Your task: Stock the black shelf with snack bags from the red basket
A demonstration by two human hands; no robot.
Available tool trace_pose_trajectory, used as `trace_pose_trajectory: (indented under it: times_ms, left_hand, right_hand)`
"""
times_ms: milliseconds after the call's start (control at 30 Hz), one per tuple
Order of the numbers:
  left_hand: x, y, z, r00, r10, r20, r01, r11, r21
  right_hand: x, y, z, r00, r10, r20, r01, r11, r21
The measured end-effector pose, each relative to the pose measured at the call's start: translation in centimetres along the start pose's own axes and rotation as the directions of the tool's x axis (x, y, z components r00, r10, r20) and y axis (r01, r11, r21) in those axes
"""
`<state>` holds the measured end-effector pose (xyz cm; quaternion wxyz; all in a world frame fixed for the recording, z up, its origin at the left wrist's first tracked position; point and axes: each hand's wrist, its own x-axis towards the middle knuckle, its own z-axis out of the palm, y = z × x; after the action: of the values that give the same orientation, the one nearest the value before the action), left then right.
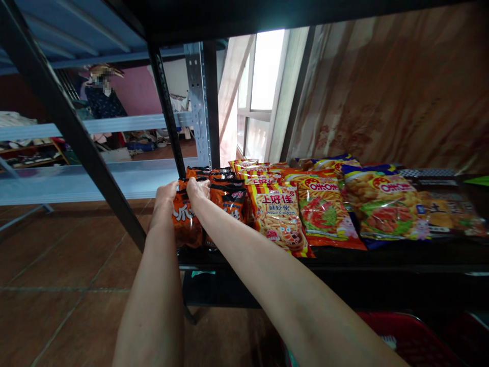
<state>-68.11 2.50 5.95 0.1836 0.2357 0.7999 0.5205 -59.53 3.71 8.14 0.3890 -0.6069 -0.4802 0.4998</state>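
Observation:
An orange and black snack bag [188, 224] stands at the front left end of the shelf, its front partly covered by my arms. My left hand [166, 198] grips its upper left edge, with most of the fingertips hidden. At the bag's upper right edge, my right hand [198, 190] has its fingers bent and closed on it. Beside it is another orange and black bag [229, 201], with more of the same kind behind. To the right come red and yellow prawn cracker bags [280, 216], partly behind my right forearm.
Orange noodle-snack bags [321, 206], blue and yellow bags [385, 204] and a brown pack [445, 209] line the black shelf [405, 257]. A black upright [82, 137] rises at left. Below sits a red basket [401, 323]. A person [103, 102] is behind a blue rack [114, 181].

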Motion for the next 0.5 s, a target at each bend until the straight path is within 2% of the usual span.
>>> trace_pose_trajectory:
  times_ms: [333,500]
  left_hand:
    - [0.6,-0.6,0.4,0.999,0.036,0.033,-0.034,0.998,-0.062]
    - [1.2,-1.2,0.6,0.998,0.067,0.001,-0.067,0.998,-0.003]
  right_hand:
    - [1.6,0.4,0.9,0.999,0.03,-0.011,-0.029,0.998,0.056]
    - [2.0,1.0,1.1,0.999,-0.037,-0.02,0.037,0.999,0.016]
